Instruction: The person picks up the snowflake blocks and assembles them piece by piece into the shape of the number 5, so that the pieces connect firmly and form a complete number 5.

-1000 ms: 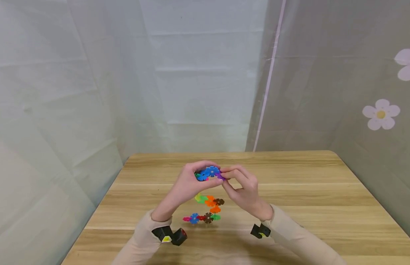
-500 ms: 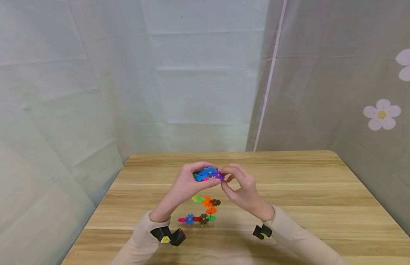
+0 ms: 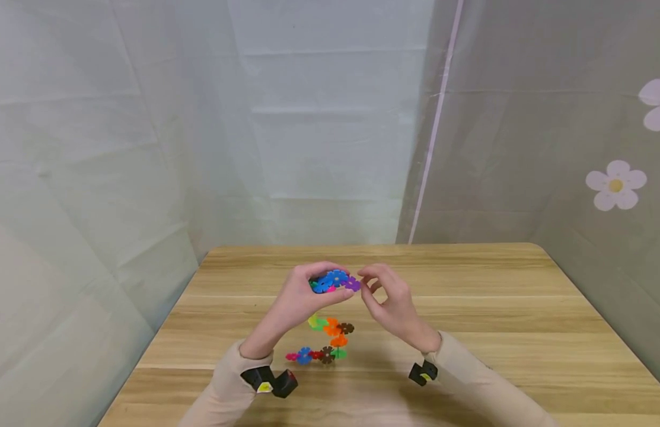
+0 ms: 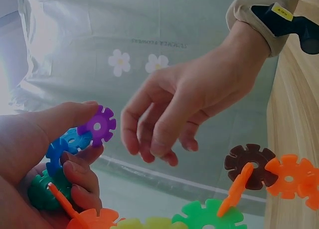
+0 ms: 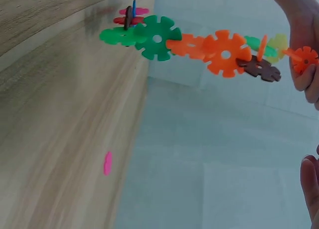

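Observation:
My left hand (image 3: 300, 295) grips one end of a chain of slotted plastic flower discs, its thumb and fingers about a purple disc (image 4: 107, 125). Blue discs (image 4: 75, 139) and a dark green disc (image 4: 40, 191) lie against its palm and fingers. From this hand the chain hangs down through a yellow disc (image 4: 142, 223), orange discs (image 3: 332, 327) and a brown disc (image 4: 244, 161) to a blue disc (image 3: 304, 356) low down. Just right of the purple disc, my right hand (image 3: 392, 301) is apart from it, fingers loosely bent with nothing between them.
A wooden table (image 3: 495, 332) spreads below the hands. One loose pink disc (image 5: 107, 163) lies on it. Pale cloth curtains (image 3: 330, 136) hang behind and at both sides of the table. Each wrist carries a black camera mount.
My right hand has let go of the purple disc and drawn slightly right, leaving the disc in plain sight. My left hand and the hanging chain have shifted a little left.

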Motion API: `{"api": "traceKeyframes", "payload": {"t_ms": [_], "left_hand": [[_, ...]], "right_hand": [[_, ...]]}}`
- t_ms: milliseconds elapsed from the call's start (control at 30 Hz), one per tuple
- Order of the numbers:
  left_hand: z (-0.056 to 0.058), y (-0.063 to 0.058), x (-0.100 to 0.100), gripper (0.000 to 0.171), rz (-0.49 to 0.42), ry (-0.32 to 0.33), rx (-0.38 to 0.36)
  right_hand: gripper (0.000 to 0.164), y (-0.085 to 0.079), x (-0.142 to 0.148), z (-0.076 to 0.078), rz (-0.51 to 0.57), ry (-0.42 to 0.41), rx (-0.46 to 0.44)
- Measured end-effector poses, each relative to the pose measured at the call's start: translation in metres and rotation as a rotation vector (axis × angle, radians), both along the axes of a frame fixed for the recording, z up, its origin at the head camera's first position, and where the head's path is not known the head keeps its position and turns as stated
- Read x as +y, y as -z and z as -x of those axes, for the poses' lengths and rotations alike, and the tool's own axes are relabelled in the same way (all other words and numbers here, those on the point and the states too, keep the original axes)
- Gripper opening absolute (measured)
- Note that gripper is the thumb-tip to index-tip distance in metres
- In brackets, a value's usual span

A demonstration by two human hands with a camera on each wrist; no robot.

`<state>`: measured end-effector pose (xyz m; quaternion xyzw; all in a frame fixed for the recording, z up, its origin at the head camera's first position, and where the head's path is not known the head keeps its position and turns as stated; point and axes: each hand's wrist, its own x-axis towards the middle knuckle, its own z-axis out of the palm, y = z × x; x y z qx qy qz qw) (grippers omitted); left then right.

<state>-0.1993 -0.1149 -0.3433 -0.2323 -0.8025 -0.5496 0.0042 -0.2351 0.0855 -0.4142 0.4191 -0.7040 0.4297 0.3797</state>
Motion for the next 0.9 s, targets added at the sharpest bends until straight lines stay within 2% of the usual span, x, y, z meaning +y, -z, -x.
{"api": "traceKeyframes", "payload": {"t_ms": [600,900], "left_hand": [[-0.001,-0.003,-0.003,0.030,0.017,-0.016,-0.012],[-0.003,-0.003,-0.006,0.031,0.015,-0.017,-0.013]], "right_hand": [[0.026,0.021,0.001,0.016,-0.051,0.093,-0.161],[0.020,0.030,0.001,0.023,-0.184,0.102,-0.301]]}}
